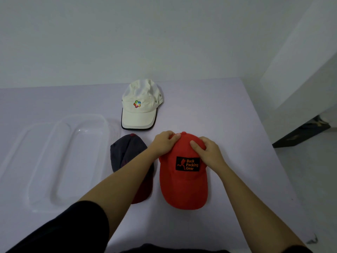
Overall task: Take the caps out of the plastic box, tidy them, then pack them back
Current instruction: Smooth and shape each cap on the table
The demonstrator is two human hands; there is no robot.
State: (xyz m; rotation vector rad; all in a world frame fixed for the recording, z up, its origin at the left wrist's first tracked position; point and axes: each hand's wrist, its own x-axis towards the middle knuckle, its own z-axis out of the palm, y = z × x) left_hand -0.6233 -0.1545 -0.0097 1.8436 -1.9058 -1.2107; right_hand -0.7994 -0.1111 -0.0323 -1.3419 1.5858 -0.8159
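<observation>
A red cap (184,187) with a black "Back Packing Gear" patch lies on the table, brim toward me. My left hand (164,143) grips the left side of its crown, fingers curled over the top. My right hand (207,150) grips the right side of the crown, thumb pressed into the fabric. A dark navy cap (125,152) with a maroon brim lies just left of the red one, partly under my left forearm. A white cap (140,106) with a coloured logo sits farther back. The clear plastic box (80,154) stands at the left with nothing inside.
The box's clear lid (21,152) lies flat beside the box at the far left. The table (228,110) meets a white wall at the back. Its right edge drops to the floor, where a dark object (300,132) lies.
</observation>
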